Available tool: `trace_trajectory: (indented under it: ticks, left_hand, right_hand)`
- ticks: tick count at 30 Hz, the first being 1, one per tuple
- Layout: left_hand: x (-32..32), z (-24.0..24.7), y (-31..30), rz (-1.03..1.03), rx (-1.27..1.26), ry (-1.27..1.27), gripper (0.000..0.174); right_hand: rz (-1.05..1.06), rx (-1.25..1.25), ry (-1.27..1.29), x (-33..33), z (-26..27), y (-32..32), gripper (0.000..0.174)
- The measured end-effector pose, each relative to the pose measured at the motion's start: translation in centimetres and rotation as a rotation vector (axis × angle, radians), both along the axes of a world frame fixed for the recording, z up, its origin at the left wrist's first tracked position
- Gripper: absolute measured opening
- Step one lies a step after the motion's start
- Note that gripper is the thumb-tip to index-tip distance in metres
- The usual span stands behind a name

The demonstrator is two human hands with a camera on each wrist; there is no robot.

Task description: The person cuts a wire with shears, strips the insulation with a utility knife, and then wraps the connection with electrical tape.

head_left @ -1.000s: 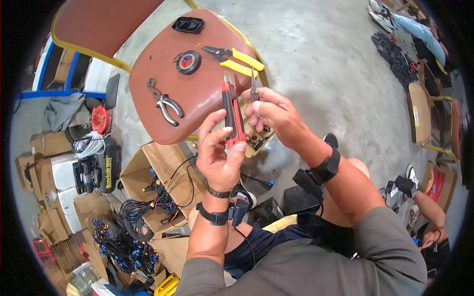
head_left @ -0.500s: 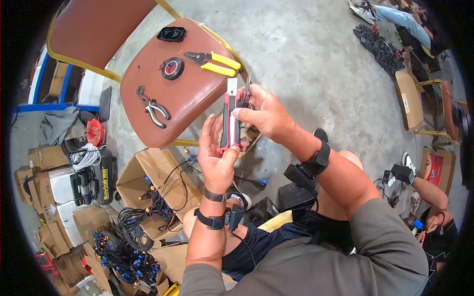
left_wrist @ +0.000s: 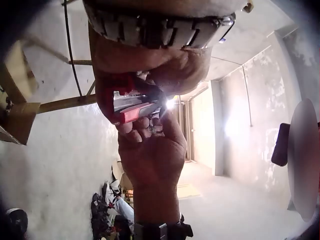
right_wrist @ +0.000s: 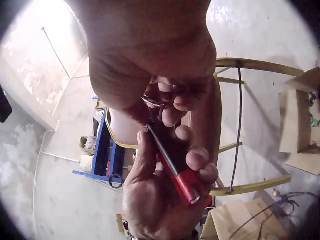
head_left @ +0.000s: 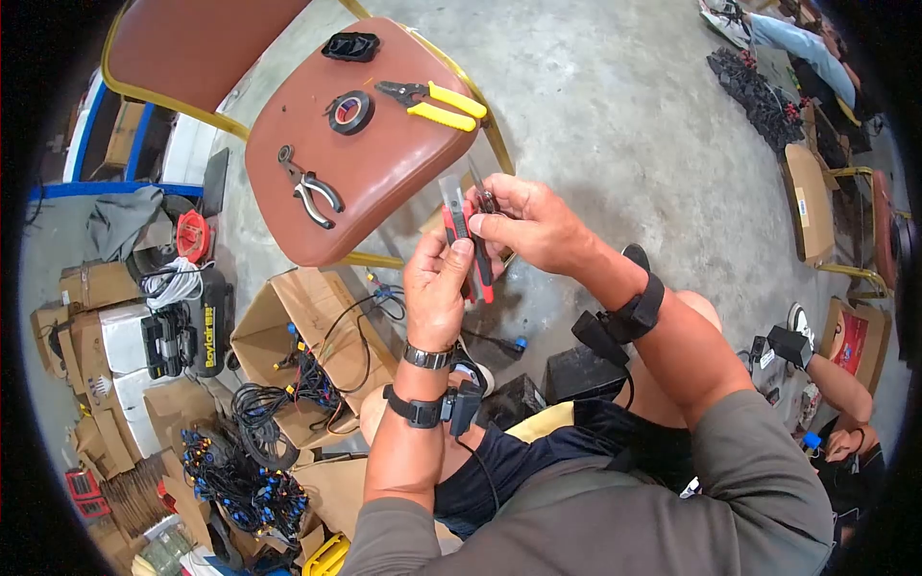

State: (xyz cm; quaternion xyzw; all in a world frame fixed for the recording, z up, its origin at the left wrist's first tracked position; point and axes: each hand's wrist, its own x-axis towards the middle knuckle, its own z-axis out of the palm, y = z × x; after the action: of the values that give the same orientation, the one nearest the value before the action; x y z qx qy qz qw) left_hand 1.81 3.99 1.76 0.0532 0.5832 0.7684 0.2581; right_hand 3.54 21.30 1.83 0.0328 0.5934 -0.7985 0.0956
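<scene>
A red-and-black utility knife (head_left: 483, 261) is gripped in my left hand (head_left: 432, 293), its broad blade (head_left: 450, 192) pointing away from me toward the chair. The left thumb lies across the knife body. My right hand (head_left: 540, 230) holds a thin, pointed dark metal tool (head_left: 477, 179) upright beside the blade; its kind is partly hidden by the fingers. The right thumb tip is right at the knife's upper body. From below, the right wrist view shows the knife's red butt end (right_wrist: 187, 189) sticking out past the left fingers (right_wrist: 197, 159).
On the brown chair seat (head_left: 288, 216) lie yellow-handled wire strippers (head_left: 447, 108), black tape (head_left: 351, 112), pliers (head_left: 311, 192) and a black tray-like part (head_left: 351, 46). An open carton (head_left: 327, 312) of cables stands left of my knees. Another person's arm (head_left: 836, 384) shows at right.
The knife has turned in my left hand, from upright to leaning with its butt toward the right. The left thumb has moved up the body. The right hand has stayed close beside the knife, keeping the pointed tool.
</scene>
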Motion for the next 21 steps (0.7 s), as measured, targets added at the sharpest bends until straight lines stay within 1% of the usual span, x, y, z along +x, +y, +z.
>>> trace_trajectory:
  ticks: [6, 15, 21]
  left_hand:
    - [-0.23, -0.16, -0.24, 0.012, -0.050, 0.052, 0.031]
    - [-0.31, -0.16, -0.31, 0.031, -0.142, 0.060, 0.032]
    - [-0.45, -0.49, -0.40, 0.016, -0.183, 0.076, 0.030]
  right_hand:
    - [0.002, -0.001, 0.105, -0.21, -0.28, -0.12, 0.014]
    - [0.010, -0.081, 0.081, -0.30, -0.21, -0.37, 0.012]
    - [-0.047, -0.068, 0.101, -0.37, -0.19, -0.66, 0.010]
